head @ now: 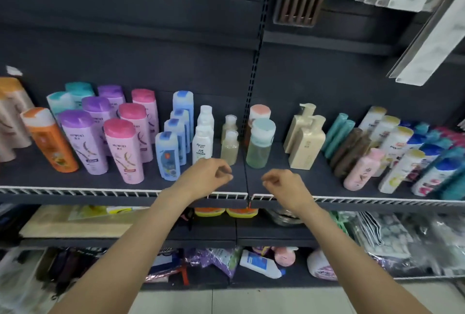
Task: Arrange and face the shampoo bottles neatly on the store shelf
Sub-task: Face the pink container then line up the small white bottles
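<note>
Far-right bottles (450, 177) blurred, perhaps cut off.

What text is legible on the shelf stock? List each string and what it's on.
"Pacson", roughly: front white bottle, letters small, reading unsure.
"PAN...": white bottle with gold cap, partial, rest cut off by the bottles in front.
Pink-capped bottle and purple-capped bottle: label characters blurred, unreadable.
Blue bottle, orange bottle, cream pump bottle: print too small to read.
No price tags or signs legible.
</note>
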